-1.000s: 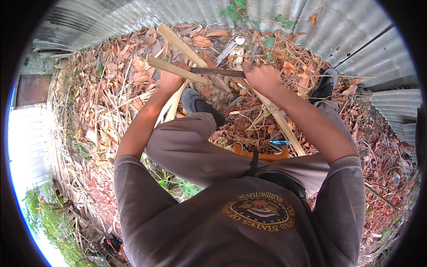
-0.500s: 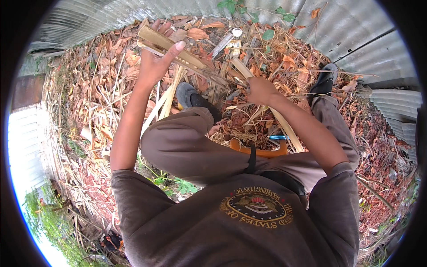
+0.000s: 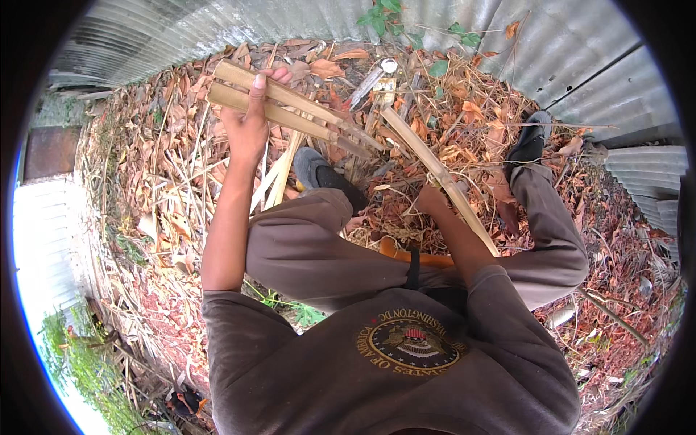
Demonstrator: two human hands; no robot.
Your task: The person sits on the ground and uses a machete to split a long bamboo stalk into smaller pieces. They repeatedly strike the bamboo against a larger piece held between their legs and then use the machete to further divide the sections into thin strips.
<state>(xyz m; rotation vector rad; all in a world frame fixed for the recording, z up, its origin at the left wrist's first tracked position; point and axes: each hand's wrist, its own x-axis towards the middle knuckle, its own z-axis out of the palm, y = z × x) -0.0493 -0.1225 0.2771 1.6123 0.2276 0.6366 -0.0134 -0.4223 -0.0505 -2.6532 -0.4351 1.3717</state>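
Up at the left, my left hand is closed round split bamboo pieces, its thumb over the upper one. Two thick halves lie side by side in the grip, their far ends spreading toward the middle. My right hand is a closed fist low in front of my lap; whatever it holds is hidden. Beside that fist a long bamboo strip runs slantwise from the leaves down past my forearm. At my waist an orange curved sheath shows partly, the rest covered by my right arm.
Dry leaves and straw cover the ground. Loose pale strips lie by my left shoe. My right shoe rests near the corrugated metal sheets. A short weathered piece of wood lies at the far middle.
My right hand has drawn back toward my lap, away from the bamboo's end. My left hand has turned the bamboo, so the two halves now show apart. The long strip has shifted.
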